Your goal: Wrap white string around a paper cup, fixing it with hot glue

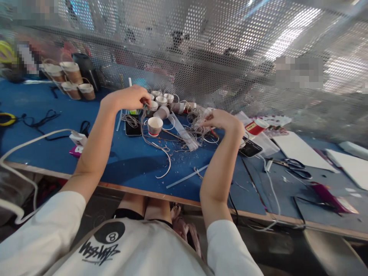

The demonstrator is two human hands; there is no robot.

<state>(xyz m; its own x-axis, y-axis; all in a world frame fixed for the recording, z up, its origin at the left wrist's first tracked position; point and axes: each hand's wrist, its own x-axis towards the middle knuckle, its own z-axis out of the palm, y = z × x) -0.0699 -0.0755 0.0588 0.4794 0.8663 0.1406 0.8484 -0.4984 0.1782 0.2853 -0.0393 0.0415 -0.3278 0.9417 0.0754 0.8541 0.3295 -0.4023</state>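
My left hand (133, 96) is closed on a strand of grey cord (142, 122) that hangs down to the table. It is just left of a cluster of small paper cups (161, 101). My right hand (222, 119) reaches into a tangled bundle of thin cord (199, 124), its fingers pinched on some strands. Between my hands, a white paper cup with a red base band (155, 126) stands upright. A clear plastic strip (185, 134) lies beside the bundle. Below my left hand is a black phone (133, 128), partly covered by a cord coil.
A perforated metal screen (201, 50) rises behind the blue table (123, 161). Brown-wrapped cups (71, 73) and a black flask (84, 69) stand back left. Scissors (293, 164), white boards (306, 149) and another phone (251, 147) lie right. A white cable (37, 142) crosses the left.
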